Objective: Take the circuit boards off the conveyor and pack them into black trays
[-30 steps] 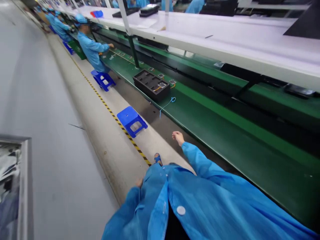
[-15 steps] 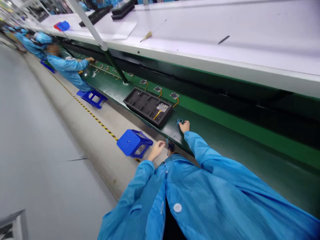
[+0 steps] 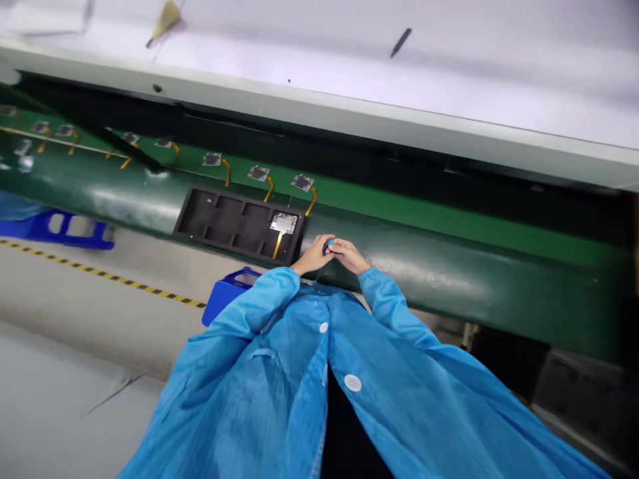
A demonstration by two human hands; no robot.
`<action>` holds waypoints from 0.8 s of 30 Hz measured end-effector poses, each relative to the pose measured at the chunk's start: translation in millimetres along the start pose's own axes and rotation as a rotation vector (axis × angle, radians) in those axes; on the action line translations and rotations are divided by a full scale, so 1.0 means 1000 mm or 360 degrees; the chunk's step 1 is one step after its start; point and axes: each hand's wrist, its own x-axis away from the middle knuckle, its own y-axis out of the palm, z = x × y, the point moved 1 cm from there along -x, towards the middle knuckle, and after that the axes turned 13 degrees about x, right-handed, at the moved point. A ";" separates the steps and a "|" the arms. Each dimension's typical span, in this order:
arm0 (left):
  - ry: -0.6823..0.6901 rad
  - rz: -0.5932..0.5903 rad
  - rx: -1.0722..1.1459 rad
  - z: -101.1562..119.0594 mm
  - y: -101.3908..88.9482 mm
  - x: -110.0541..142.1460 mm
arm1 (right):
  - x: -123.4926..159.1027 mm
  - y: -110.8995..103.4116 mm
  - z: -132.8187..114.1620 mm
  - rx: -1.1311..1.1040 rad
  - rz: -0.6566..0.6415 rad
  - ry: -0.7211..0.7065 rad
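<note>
Blue looped fabric-like strap (image 3: 327, 247), grasped by the left hand (image 3: 314, 256) and right hand (image 3: 350, 257) mid-frame, seems light, limp; best held by its band.

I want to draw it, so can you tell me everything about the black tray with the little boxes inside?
The black tray is a long rectangle with raised edges and low dividers, dull and maybe foam or plastic. It lies flat, open side up, near the front edge of the green bench. At the end beside the left hand sits a silvery circuit board with an orange strip. I can't tell whether the hand touches the tray.
</note>
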 end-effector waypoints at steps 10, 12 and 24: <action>0.0016 -0.0082 0.0266 0.028 0.008 0.008 | 0.052 0.017 -0.044 -0.0717 0.0415 -0.0327; 0.0188 -0.0046 0.0033 0.038 0.004 0.005 | 0.047 0.023 -0.050 -0.0696 0.0529 -0.0390; 0.0328 -0.0231 -0.0184 0.026 -0.015 -0.037 | 0.010 0.033 -0.035 -0.0431 0.0868 -0.0433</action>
